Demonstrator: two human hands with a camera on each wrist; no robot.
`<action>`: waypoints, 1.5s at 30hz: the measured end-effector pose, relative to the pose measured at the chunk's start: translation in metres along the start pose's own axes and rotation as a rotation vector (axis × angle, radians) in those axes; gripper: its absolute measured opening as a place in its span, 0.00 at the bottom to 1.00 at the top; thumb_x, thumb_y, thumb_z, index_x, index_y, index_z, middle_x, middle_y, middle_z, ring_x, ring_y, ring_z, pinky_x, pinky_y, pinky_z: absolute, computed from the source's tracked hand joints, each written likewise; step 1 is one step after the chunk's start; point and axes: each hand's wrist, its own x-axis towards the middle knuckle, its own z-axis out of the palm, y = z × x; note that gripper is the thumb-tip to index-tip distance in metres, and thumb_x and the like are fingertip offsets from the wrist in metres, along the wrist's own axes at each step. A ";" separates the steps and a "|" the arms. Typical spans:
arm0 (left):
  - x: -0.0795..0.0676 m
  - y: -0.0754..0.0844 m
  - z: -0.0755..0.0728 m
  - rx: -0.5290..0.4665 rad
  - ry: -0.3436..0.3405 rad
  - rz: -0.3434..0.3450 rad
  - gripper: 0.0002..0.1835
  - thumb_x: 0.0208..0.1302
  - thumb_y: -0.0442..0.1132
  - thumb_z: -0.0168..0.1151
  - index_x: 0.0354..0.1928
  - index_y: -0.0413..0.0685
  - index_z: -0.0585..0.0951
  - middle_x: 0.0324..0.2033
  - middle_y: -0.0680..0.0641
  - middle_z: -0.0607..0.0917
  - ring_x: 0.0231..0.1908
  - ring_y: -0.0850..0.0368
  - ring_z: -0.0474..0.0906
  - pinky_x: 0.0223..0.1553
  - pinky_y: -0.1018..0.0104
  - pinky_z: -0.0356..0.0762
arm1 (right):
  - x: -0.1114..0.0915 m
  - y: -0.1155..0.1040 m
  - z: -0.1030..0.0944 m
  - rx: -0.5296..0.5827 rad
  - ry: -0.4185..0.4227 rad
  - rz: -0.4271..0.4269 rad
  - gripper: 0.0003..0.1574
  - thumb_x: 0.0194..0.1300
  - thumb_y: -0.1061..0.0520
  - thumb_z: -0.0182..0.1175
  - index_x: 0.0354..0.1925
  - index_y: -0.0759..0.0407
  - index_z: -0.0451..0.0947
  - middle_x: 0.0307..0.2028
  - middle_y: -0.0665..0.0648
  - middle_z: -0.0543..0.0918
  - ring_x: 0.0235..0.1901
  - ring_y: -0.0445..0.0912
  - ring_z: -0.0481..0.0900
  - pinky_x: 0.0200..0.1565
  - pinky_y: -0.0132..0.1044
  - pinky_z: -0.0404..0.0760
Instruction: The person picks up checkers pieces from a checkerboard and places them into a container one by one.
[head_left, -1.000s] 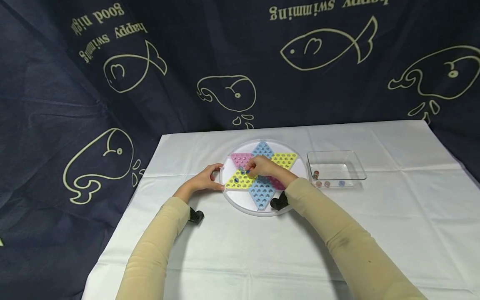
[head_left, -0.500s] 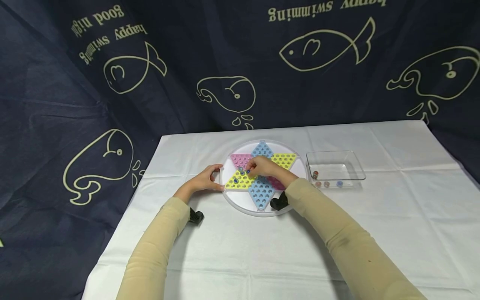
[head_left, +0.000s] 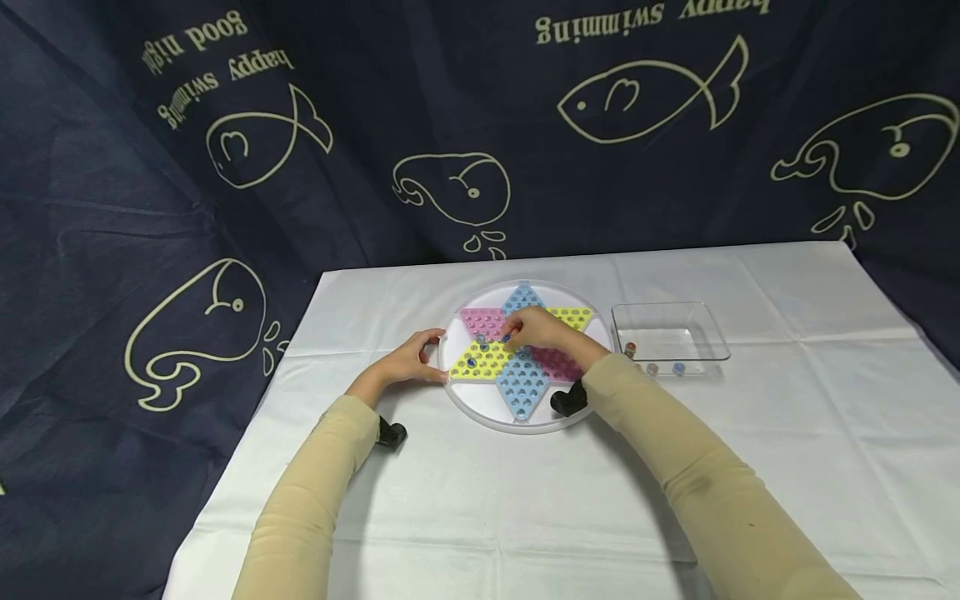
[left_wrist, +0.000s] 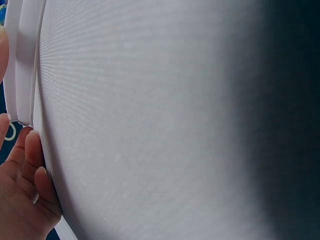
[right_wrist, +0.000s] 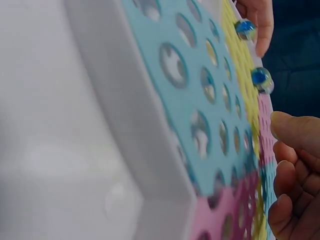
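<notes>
A round white Chinese checkers board [head_left: 480, 406] lies on the table, its star coloured yellow, pink and blue. At its left rim is my left hand [head_left: 405, 360], thumb and fingers spread apart and touching the edge. My right hand [head_left: 542, 327] is over the middle of the board, pinching a blue marble [head_left: 507, 337] between thumb and forefinger. Several marbles sit on the left yellow point, including a blue marble [head_left: 471, 362]; clear-and-blue marbles [right_wrist: 262, 80] also show in the right wrist view. In the left wrist view, the left fingers [left_wrist: 34, 150] bend beside the rim.
Right of the board stands a clear rectangular container [head_left: 708, 337] with a few reddish marbles [head_left: 631, 347] and a blue marble [head_left: 678, 367] in it. A white cloth [head_left: 450, 500] covers the table. Behind hangs a dark curtain [head_left: 345, 217] with fish drawings.
My right hand has shifted a little to the right and away from me over the board, with the blue marble in its fingertips. My left hand stays at the rim.
</notes>
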 end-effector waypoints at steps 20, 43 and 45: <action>-0.002 0.002 0.001 0.013 0.001 0.003 0.47 0.48 0.41 0.71 0.68 0.44 0.56 0.59 0.39 0.62 0.45 0.50 0.63 0.45 0.63 0.63 | -0.026 0.023 -0.046 -0.023 0.061 0.046 0.11 0.55 0.62 0.62 0.37 0.67 0.78 0.25 0.53 0.74 0.26 0.43 0.66 0.31 0.34 0.67; -0.004 0.004 0.002 0.016 0.002 0.018 0.46 0.48 0.41 0.71 0.67 0.43 0.56 0.58 0.39 0.62 0.44 0.50 0.63 0.44 0.63 0.63 | -0.054 0.047 -0.086 -0.050 0.115 0.125 0.11 0.54 0.63 0.61 0.37 0.68 0.78 0.25 0.53 0.73 0.29 0.45 0.67 0.32 0.35 0.67; -0.004 0.003 0.002 0.018 0.000 0.021 0.46 0.48 0.41 0.71 0.67 0.43 0.56 0.58 0.39 0.62 0.44 0.50 0.63 0.44 0.63 0.63 | -0.057 0.048 -0.088 -0.047 0.118 0.136 0.12 0.54 0.63 0.61 0.37 0.68 0.78 0.25 0.54 0.73 0.29 0.45 0.67 0.32 0.34 0.67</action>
